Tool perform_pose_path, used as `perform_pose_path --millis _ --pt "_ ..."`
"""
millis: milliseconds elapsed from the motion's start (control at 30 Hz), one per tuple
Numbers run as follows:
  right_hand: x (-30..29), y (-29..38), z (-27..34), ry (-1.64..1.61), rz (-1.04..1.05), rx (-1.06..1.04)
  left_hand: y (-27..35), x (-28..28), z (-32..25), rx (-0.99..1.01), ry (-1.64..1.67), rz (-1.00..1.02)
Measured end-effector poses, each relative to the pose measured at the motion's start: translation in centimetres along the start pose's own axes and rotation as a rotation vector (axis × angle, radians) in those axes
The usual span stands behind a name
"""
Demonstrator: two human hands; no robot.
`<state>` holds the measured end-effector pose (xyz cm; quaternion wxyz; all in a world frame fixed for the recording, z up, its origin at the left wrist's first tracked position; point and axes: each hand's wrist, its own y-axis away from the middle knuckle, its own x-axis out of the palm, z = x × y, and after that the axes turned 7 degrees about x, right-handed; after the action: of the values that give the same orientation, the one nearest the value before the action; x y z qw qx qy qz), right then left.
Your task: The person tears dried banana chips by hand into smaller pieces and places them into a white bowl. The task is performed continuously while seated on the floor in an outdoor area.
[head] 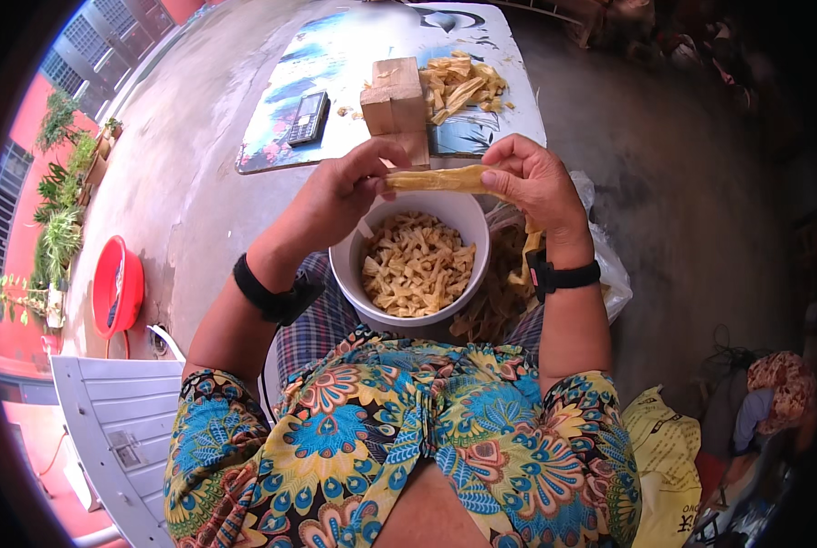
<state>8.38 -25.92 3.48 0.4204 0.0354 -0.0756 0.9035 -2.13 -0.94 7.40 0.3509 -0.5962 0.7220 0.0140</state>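
A flat yellowish strip, which looks dried, is stretched level between my two hands above a white bucket. My left hand pinches its left end, and my right hand grips the other end, with a tail of it hanging below that wrist. Many short cut pieces of the same material fill much of the bucket. Just beyond my hands, a stacked wooden block rests on the table. More long strips lie to the right of the bucket, partly hidden by my right forearm and the bucket.
A low table ahead bears a keypad phone and a heap of yellowish strips. A clear plastic bag is at my right. Leftward are a red basin, a white plastic chair and potted plants. A yellow sack lies lower right.
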Motion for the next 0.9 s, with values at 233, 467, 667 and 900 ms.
perform_pose_path --millis 233,467,667,900 --pt "5.7 2.0 1.7 -0.166 0.108 -0.096 0.0 2.9 0.7 0.065 -0.34 -0.167" --pt "7.0 1.0 -1.7 0.782 -0.166 -0.73 0.5 2.9 -0.6 -0.233 1.27 -0.056" --pt "8.4 0.8 -3.6 -0.159 0.074 -0.23 -1.2 5.4 -0.1 -0.404 1.227 -0.504" --pt "7.6 0.4 -4.2 -0.936 0.088 0.167 -1.5 6.8 1.0 -0.2 1.195 -0.396"
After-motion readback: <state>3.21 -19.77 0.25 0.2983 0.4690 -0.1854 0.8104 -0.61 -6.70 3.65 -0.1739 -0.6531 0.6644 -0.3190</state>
